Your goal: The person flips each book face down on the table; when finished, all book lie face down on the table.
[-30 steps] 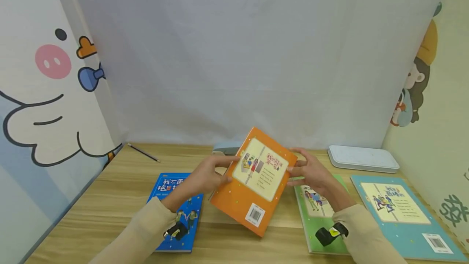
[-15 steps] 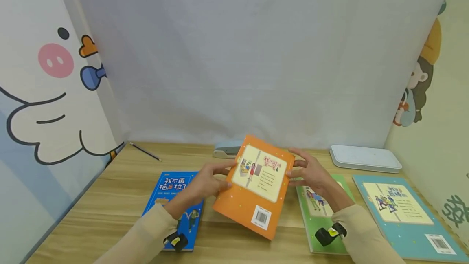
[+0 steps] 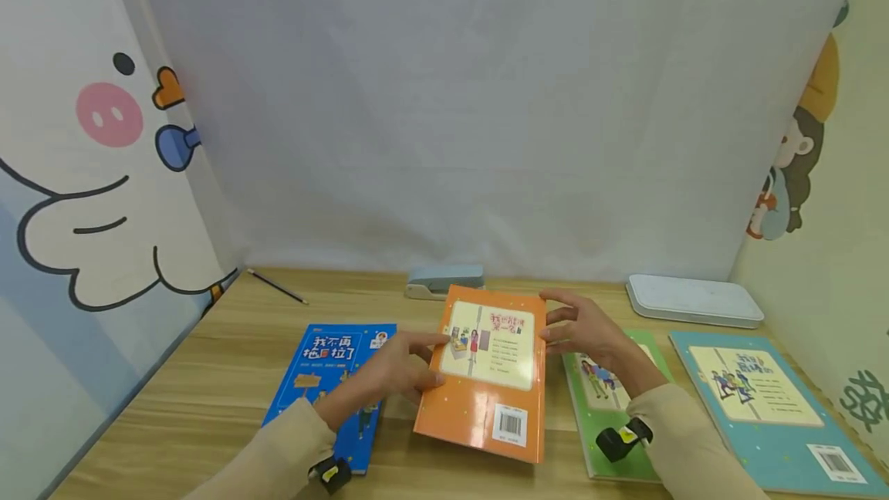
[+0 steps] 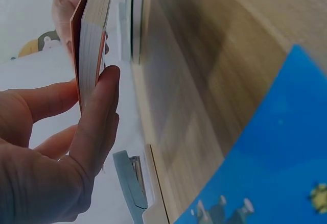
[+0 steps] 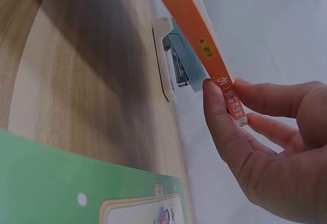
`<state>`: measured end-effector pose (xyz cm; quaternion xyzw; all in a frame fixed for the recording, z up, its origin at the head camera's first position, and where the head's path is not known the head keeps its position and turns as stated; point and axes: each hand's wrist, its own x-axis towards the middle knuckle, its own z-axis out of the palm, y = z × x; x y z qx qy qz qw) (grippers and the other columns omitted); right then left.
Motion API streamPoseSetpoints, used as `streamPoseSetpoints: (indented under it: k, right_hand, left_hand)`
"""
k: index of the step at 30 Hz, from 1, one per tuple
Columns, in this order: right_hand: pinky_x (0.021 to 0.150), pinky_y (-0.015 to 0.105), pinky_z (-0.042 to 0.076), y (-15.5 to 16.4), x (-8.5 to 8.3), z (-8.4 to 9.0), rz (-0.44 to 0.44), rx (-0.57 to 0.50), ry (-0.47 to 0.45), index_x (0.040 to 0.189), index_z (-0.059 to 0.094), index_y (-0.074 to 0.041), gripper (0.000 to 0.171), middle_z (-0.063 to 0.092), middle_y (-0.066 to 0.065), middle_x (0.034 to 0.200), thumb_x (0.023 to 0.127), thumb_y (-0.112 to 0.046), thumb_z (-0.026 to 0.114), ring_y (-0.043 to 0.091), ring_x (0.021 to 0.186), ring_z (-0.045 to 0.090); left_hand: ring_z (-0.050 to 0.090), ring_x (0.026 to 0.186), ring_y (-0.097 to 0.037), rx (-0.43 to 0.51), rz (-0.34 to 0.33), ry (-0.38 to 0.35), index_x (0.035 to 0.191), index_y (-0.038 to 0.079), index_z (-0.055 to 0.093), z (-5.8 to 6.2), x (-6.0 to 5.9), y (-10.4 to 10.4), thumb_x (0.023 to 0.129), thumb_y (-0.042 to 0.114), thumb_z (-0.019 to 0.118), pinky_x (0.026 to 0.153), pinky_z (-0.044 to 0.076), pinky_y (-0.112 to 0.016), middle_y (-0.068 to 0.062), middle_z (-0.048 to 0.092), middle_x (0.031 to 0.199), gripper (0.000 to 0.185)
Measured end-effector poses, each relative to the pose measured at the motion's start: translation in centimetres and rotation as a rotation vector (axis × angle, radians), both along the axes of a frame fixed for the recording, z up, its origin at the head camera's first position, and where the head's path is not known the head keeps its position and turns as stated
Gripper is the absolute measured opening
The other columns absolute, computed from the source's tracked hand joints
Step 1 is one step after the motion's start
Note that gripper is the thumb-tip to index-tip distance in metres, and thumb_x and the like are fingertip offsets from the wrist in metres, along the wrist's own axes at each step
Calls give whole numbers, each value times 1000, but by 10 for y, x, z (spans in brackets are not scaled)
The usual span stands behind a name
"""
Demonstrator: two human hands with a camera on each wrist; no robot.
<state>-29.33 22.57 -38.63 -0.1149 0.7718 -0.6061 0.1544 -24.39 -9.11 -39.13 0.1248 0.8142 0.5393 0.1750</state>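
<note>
An orange book [image 3: 479, 415] is held up above the table with its back cover and barcode facing the head camera. My left hand [image 3: 403, 369] pinches its left edge, thumb on one cover and fingers on the other; the page edges [image 4: 97, 35] show in the left wrist view. At the opposite edge my right hand [image 3: 583, 330] pinches the spine side, whose orange spine [image 5: 199, 35] shows in the right wrist view. A blue book [image 3: 326, 376] lies under my left forearm, partly hidden. Below my right wrist lies a green book [image 3: 597, 438], partly covered by the arm.
A teal book [image 3: 764, 423] lies at the table's right. Behind the orange book stands a blue-grey stapler [image 3: 444, 281]. A white case [image 3: 694, 301] sits at the back right, and a pencil [image 3: 278, 286] at the back left. A pale curtain [image 3: 444, 114] hangs behind the table.
The orange book has turned from a tilt to nearly upright in view and come lower. More of the stapler and the blue book's cover now shows. Both hands keep their grip.
</note>
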Motion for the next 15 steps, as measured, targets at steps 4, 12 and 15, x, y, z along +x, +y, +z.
streamPoseSetpoints:
  k: [4, 12, 15]
  right_hand:
    - [81, 46, 62, -2, -4, -6, 24, 21, -1, 154, 25, 7, 73, 55, 23, 112, 92, 6, 64, 17, 80, 67]
    - [76, 41, 63, -12, -10, -15, 2, 110, -20, 152, 30, 7, 72, 55, 23, 109, 89, 11, 64, 18, 74, 67]
    - [74, 41, 63, -15, -11, -18, -10, 127, -28, 151, 32, 7, 71, 55, 21, 104, 88, 13, 63, 20, 72, 67]
  left_hand:
    - [68, 68, -19, -37, -12, -13, 142, 7, 56, -4, 1, 1, 85, 0, 75, 62, 62, -45, -17, 60, 101, 61]
    - [65, 59, -18, -117, 12, -28, 140, 6, 58, -13, 4, 6, 81, -1, 79, 54, 60, -37, -14, 59, 91, 63]
    - [65, 57, -18, -131, 10, -18, 139, 5, 58, -15, 5, 7, 81, -3, 79, 53, 60, -36, -14, 58, 89, 63]
